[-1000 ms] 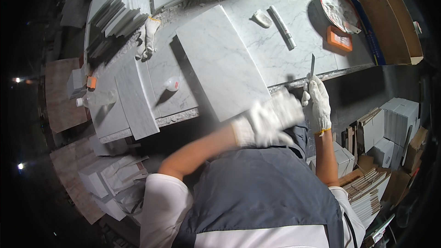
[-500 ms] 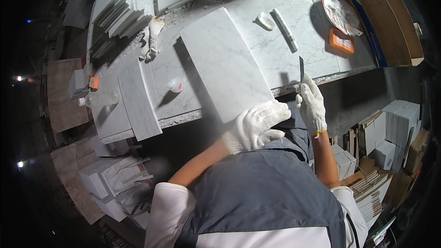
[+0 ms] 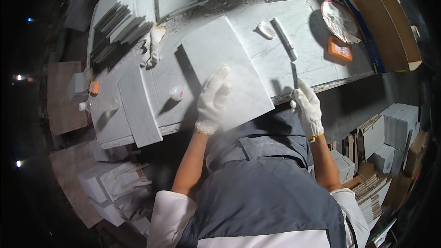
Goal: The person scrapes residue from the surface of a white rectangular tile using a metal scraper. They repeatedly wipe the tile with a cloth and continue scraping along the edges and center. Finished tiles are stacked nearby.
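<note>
A white marble tile (image 3: 245, 76) with faint grey veins lies over the bench, its near end jutting past the front edge towards me. On its upper face, by the left edge, my left hand (image 3: 213, 101) in a white knit glove rests with the fingers stretched out. Just right of the tile, in front of the bench, my gloved right hand (image 3: 308, 111) is closed round a narrow knife (image 3: 294, 74), its dark blade pointing away from me. The handle is hidden in the glove.
Left of the tile are a small white bottle (image 3: 176, 93), a narrow tile (image 3: 139, 105), a clear bottle (image 3: 102, 105) and spare gloves (image 3: 153, 46). To the right lie a white tube (image 3: 285, 39), an orange box (image 3: 340, 48) and a red-rimmed dish (image 3: 337, 18). Stacked tiles (image 3: 124, 20) stand at the far left.
My left hand has moved left and away from me, from the tile's near edge onto its face. My right hand has come slightly nearer to me with the knife.
</note>
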Demonstrator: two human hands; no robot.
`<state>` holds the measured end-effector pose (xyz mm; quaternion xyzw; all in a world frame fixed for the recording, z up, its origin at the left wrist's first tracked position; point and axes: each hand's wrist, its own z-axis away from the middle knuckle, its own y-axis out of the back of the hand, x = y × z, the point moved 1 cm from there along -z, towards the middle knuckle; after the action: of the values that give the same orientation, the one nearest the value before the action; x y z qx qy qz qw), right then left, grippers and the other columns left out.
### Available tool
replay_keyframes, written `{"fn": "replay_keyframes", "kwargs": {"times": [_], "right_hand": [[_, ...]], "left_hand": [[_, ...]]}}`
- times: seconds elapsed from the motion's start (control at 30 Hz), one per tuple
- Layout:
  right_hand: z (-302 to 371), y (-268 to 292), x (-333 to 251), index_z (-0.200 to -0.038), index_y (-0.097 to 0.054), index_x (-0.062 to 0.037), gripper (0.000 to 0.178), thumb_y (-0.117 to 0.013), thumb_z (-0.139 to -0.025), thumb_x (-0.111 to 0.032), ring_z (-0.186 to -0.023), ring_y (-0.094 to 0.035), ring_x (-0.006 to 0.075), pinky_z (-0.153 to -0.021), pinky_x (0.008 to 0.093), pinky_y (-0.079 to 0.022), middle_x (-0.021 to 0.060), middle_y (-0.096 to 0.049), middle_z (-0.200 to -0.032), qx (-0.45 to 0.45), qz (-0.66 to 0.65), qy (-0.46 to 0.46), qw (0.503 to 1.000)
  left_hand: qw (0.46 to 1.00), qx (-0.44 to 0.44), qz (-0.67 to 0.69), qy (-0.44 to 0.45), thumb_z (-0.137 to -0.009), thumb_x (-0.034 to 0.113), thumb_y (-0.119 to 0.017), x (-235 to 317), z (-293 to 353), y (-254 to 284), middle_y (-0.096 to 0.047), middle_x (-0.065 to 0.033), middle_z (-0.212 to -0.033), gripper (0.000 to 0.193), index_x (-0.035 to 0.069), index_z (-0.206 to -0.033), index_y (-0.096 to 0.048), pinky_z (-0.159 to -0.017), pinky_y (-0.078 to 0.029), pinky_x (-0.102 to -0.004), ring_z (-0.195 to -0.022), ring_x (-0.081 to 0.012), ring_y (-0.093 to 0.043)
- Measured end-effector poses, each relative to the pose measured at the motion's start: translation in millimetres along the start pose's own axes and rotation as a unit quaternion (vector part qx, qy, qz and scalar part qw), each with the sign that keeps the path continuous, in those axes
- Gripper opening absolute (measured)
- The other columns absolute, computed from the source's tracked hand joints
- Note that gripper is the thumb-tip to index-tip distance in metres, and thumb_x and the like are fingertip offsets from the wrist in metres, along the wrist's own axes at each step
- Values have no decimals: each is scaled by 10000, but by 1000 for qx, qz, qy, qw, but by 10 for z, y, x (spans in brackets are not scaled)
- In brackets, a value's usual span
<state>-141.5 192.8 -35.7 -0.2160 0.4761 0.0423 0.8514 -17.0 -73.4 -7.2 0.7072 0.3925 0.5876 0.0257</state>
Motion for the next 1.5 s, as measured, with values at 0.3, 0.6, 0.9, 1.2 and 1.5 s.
{"fn": "replay_keyframes", "kwargs": {"times": [0.3, 0.6, 0.9, 1.2, 1.5], "right_hand": [[13, -19, -45, -1473, -517, 2, 524, -673, -1013, -196, -717, -622, 68, -575, 212, -513, 8, -673, -961, 9, 8, -29, 999], [-6, 93, -131, -1410, -585, 6, 431, -663, -997, -86, -696, -629, 70, -573, 213, -504, 35, -714, -974, 59, 0, -15, 998], [100, -60, -118, -1492, -506, -1, 550, -683, -1013, -207, -673, -598, 54, -542, 182, -472, 27, -697, -984, 18, 43, -33, 998], [263, -270, -242, -1453, -539, 26, 505, -671, -1020, -197, -738, -630, 93, -613, 238, -525, 46, -700, -1000, -40, 19, -28, 999], [507, -452, -301, -1357, -642, -1, 380, -689, -990, -85, -869, -627, 46, -726, 220, -545, 11, -713, -1113, -201, 100, 2, 974]], "left_hand": [[950, -240, 201, -9, -1062, 341, -532, 435, 464, -367, -656, -193, -1357, 557, -84, -1421, -535, -973, -534, -333, -1142, -226, -666], [876, -320, 340, 125, -1065, 251, -593, 810, 687, -664, -735, -78, -985, 344, -53, -1192, -694, -747, -552, -282, -783, -135, -655], [788, -274, 421, 356, -1037, 69, -599, 876, 630, -558, -700, -69, -1033, 270, -26, -1285, -645, -692, -518, -227, -833, -92, -634], [907, -138, 286, 277, -999, 47, -644, 973, 375, -442, -589, -129, -1196, 507, -77, -1449, -446, -753, -520, -245, -919, -141, -621], [854, -122, 265, 430, -1003, 307, -692, 962, 177, -312, -732, -108, -871, 389, -69, -1104, -695, -562, -569, -246, -700, -128, -700]]}}
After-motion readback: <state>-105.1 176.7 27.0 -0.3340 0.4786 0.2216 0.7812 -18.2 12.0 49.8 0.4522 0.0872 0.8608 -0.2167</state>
